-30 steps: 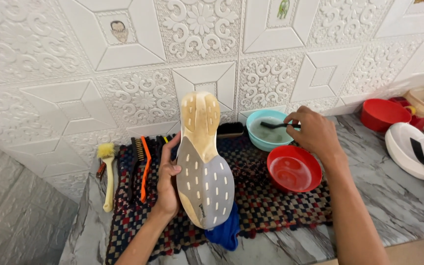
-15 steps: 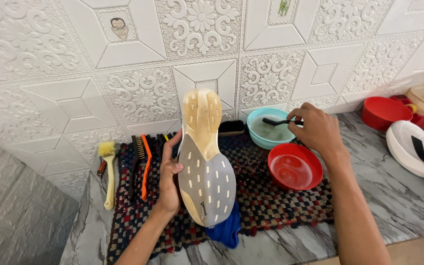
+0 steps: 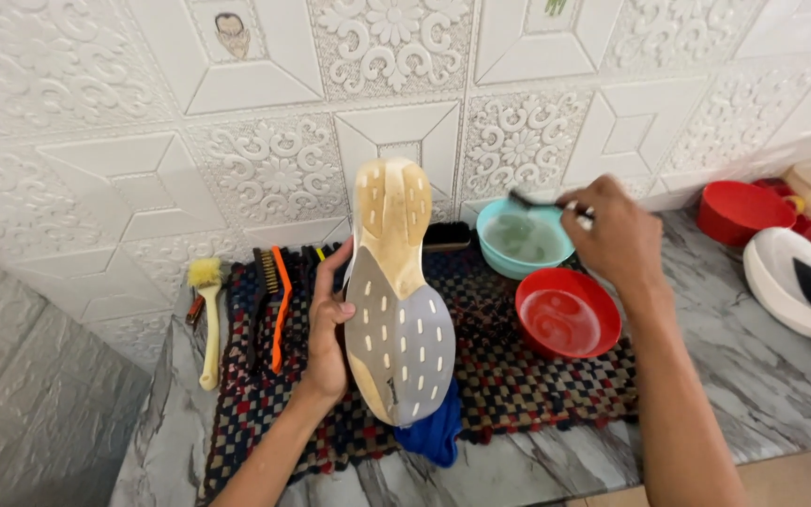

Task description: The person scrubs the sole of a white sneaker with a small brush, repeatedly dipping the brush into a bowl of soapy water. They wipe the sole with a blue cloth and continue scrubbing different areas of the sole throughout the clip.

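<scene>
My left hand point(image 3: 328, 319) grips a sports shoe point(image 3: 398, 296) by its side and holds it upright, grey and yellowish sole facing me, above a chequered mat point(image 3: 527, 376). My right hand point(image 3: 615, 237) holds a small dark brush point(image 3: 532, 199) over the rim of a teal bowl point(image 3: 524, 239) with cloudy liquid. A red bowl point(image 3: 567, 313) of water sits just in front of that bowl, below my right wrist. A blue cloth point(image 3: 436, 434) pokes out under the shoe's heel.
Several brushes lie on the mat's left: a yellow-headed one point(image 3: 208, 319), an orange-handled one point(image 3: 279, 305), a black one. A dark block brush point(image 3: 447, 237) sits behind the shoe. A red cup point(image 3: 742, 211) and a white striped shoe point(image 3: 804, 282) rest at right. Embossed white wall behind.
My right hand has lifted the brush from inside the teal bowl up to its rim. The shoe in my left hand has stayed put.
</scene>
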